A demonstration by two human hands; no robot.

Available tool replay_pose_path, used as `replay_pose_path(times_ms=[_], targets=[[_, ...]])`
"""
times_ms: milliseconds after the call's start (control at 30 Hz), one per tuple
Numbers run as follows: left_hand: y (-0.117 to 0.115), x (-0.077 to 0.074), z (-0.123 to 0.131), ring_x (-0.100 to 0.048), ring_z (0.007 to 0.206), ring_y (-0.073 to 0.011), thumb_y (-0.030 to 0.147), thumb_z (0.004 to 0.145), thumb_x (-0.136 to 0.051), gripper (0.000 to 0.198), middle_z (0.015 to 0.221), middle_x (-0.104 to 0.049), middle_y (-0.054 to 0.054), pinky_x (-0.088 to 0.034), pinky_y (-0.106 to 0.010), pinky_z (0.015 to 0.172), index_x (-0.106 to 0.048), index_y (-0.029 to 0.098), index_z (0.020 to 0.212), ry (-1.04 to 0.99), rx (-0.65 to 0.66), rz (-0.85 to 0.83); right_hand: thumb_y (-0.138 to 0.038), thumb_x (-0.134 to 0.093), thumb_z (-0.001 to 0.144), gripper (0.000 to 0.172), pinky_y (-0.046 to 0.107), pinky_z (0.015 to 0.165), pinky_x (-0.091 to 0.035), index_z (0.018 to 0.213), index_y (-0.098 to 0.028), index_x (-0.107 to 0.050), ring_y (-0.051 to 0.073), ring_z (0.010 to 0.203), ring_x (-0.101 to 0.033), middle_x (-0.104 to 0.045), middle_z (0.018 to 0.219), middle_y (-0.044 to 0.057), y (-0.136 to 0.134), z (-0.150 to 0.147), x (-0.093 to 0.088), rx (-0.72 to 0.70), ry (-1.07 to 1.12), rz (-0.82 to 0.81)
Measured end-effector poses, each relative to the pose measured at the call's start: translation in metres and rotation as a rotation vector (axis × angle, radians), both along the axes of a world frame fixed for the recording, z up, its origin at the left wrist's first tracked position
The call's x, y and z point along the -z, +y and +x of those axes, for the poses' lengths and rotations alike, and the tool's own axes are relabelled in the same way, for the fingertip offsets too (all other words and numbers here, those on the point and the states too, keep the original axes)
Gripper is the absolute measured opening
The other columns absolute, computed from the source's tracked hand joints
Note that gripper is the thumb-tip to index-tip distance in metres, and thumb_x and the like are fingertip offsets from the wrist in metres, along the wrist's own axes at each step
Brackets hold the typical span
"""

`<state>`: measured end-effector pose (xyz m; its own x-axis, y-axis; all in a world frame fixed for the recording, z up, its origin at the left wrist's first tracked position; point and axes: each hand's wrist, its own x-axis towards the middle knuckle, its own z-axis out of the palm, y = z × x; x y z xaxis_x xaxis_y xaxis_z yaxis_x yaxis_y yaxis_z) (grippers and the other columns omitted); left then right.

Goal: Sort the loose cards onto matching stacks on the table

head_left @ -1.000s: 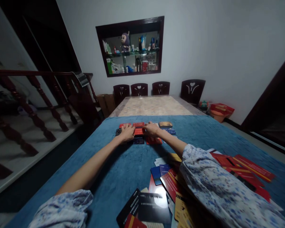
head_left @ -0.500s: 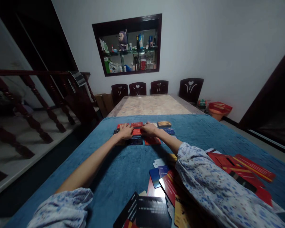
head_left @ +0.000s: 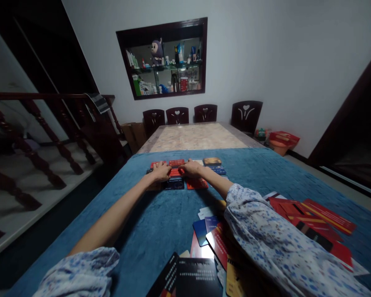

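Left hand and right hand — fingers bent, pinch unclear — flank a red rectangular card stack (blue-flecked white sleeve part-hiding multicoloured plastic cards).

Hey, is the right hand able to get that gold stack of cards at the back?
Probably yes: the right hand is close beside the gold stack, and nothing lies on top. Its fingers would need to leave the red cards first.

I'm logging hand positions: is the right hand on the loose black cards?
No, the right hand is at the card rows, near the left hand.
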<state>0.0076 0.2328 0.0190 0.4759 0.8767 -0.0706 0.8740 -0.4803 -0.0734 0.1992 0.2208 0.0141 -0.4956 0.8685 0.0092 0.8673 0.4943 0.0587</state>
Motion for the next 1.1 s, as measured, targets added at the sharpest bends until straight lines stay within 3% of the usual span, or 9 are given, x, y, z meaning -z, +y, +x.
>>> replay_pose_path(times_ms=[233, 567, 800, 1000, 1100], targets=[[0.001, 0.0, 0.002, -0.041, 0.123, -0.0377, 0.012, 0.075, -0.053, 0.033, 0.123, -0.059, -0.014, -0.035, -0.062, 0.098, -0.063, 0.021, 0.106, 0.036, -0.017, -0.025, -0.037, -0.056, 0.093, 0.032, 0.034, 0.089, -0.044, 0.12, -0.023, -0.067, 0.025, 0.109, -0.059, -0.066, 0.125, 0.011, -0.006, -0.002, 0.0, -0.01, 0.006, 0.01], [-0.001, -0.004, 0.002, -0.042, 0.126, -0.0376, 0.014, 0.077, -0.048, 0.041, 0.129, -0.059, -0.017, -0.038, -0.059, 0.095, -0.06, 0.019, 0.116, 0.141, 0.02, 0.01, -0.036, -0.052, 0.093, 0.036, 0.037, 0.086, -0.045, 0.122, -0.021, -0.066, 0.032, 0.117, -0.054, -0.068, 0.123, 0.013, -0.009, -0.005, -0.007, -0.016, -0.058, 0.033], [-0.001, -0.003, 0.0, -0.037, 0.132, -0.0391, 0.014, 0.073, -0.051, 0.068, 0.142, -0.051, -0.016, -0.036, -0.056, 0.097, -0.047, 0.023, 0.14, 0.135, 0.013, 0.1, -0.041, -0.053, 0.093, 0.041, 0.041, 0.087, -0.046, 0.126, -0.021, -0.063, 0.033, 0.119, -0.051, -0.064, 0.125, 0.014, -0.017, 0.008, -0.014, -0.007, -0.03, 0.075], [-0.001, -0.006, -0.002, -0.04, 0.131, -0.0343, 0.014, 0.076, -0.05, 0.06, 0.137, -0.055, -0.014, -0.038, -0.049, 0.096, -0.052, 0.021, 0.135, 0.12, 0.039, 0.172, -0.04, -0.055, 0.093, 0.038, 0.042, 0.086, -0.046, 0.126, -0.023, -0.063, 0.032, 0.117, -0.049, -0.062, 0.128, 0.012, -0.042, 0.029, -0.021, 0.002, -0.034, 0.11], [-0.007, -0.006, 0.002, -0.041, 0.131, -0.0364, 0.018, 0.078, -0.049, 0.055, 0.138, -0.055, -0.015, -0.039, -0.051, 0.095, -0.055, 0.021, 0.133, 0.073, 0.091, 0.234, -0.037, -0.054, 0.093, 0.033, 0.041, 0.086, -0.044, 0.121, -0.023, -0.065, 0.031, 0.114, -0.049, -0.064, 0.124, 0.012, -0.059, 0.043, -0.022, -0.008, -0.021, 0.155]])
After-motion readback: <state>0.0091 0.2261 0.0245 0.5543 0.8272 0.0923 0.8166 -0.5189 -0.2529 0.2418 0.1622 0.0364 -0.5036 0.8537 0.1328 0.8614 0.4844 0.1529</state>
